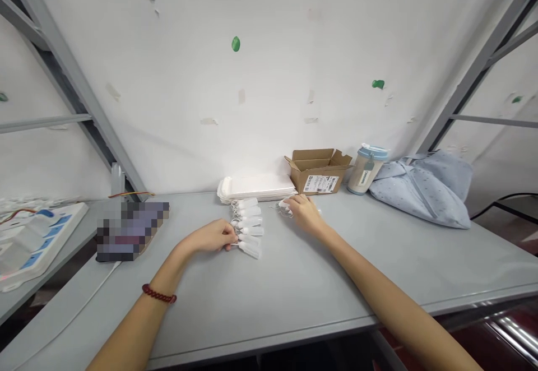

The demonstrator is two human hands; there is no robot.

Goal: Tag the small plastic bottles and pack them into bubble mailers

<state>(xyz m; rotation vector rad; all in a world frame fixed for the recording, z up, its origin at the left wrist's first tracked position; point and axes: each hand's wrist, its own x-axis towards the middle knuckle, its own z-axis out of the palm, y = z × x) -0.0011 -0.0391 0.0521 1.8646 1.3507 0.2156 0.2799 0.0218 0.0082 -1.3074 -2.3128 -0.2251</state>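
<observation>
On the grey table, several small translucent white plastic pieces with thin cord loops (249, 221) lie side by side in a column. My left hand (216, 235) is at the near end of the column, its thumb and fingers pinched on the cord end of the nearest plastic piece (251, 249). Farther right, my right hand (306, 212) reaches over a small heap of similar corded pieces (284, 207). Its fingers are curled down onto the heap, and the fingertips are partly hidden.
Behind the hands lies a stack of flat white packets (260, 186), beside an open cardboard box (319, 177). To the right stand a blue-lidded cup (366, 170) and a light blue cloth bag (424, 189). A phone (138, 228) with a white cable and a power strip (46, 242) are left.
</observation>
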